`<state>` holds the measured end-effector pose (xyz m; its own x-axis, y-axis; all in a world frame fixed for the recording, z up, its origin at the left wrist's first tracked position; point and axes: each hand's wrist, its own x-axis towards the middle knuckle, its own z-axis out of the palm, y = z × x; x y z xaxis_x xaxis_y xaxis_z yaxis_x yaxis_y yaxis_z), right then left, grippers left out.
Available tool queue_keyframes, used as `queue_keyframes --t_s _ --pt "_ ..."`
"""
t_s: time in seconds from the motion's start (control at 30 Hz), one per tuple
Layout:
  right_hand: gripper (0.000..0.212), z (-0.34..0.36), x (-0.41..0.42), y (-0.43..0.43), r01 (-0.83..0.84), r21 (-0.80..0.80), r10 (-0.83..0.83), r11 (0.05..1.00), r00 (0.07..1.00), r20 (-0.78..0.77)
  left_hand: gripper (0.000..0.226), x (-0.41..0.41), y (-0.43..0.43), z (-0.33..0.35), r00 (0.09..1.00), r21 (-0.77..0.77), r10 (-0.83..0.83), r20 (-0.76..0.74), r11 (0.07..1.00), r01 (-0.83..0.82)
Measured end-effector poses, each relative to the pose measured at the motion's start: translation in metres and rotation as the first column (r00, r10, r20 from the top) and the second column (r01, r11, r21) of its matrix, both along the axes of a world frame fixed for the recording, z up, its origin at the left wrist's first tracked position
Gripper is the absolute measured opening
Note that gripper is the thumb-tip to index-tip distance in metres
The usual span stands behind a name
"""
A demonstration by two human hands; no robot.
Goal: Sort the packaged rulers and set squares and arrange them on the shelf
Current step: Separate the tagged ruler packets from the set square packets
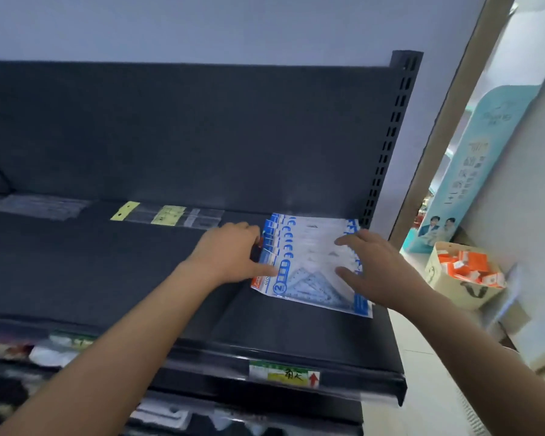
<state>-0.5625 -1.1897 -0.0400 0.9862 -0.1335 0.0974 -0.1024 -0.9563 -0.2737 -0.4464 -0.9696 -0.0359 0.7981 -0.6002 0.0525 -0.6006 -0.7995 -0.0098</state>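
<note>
1. Risk: the set-square packs (312, 262) look like slick film. An uneven push would likely skew the fan or slide the front pack toward the shelf (107, 262) lip.
2. Left hand (230, 253) is at the stack's left edge with its thumb on the front pack. Cannot tell if it grips or just pushes.
3. Right hand (381, 265) has its fingers spread, resting flat on top.
4. The packs are clear with blue-white headers and pale blue triangles inside. They overlap front to back at the shelf's right end.
5. Ruler packs (158, 214) lie at the back, well apart.
</note>
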Motion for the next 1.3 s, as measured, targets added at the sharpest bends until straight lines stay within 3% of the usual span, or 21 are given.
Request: queue_keyframes --t_s 0.17,0.3,0.43,0.83,1.13,1.3 --pt "0.060 0.009 0.009 0.050 -0.156 -0.098 0.163 0.983 0.984 0.068 0.078 -0.036 0.044 0.020 0.963 0.085 0.137 0.233 0.983 -0.161" --pt "0.068 0.021 0.023 0.117 -0.259 -0.116 0.276 0.959 0.946 0.169 0.083 -0.052 0.108 0.038 0.920 0.134 0.257 0.297 0.942 -0.307" --pt "0.073 0.037 0.040 0.209 -0.359 -0.087 0.367 0.929 0.922 0.122 0.086 -0.061 0.198 0.045 0.865 0.100 0.398 0.307 0.890 -0.445" --pt "0.060 0.046 0.104 0.565 -0.624 0.076 0.579 0.778 0.759 0.300 0.087 -0.055 0.544 0.045 0.678 0.026 0.688 0.260 0.696 -0.717" --pt "0.053 0.042 0.199 0.709 -0.625 0.055 0.607 0.778 0.772 0.188 0.082 0.017 0.691 0.037 0.659 0.000 0.726 0.199 0.672 -0.740" --pt "0.037 0.025 0.286 0.768 -0.586 0.210 0.541 0.783 0.808 0.234 0.082 0.092 0.755 0.016 0.660 0.031 0.735 0.154 0.664 -0.747"
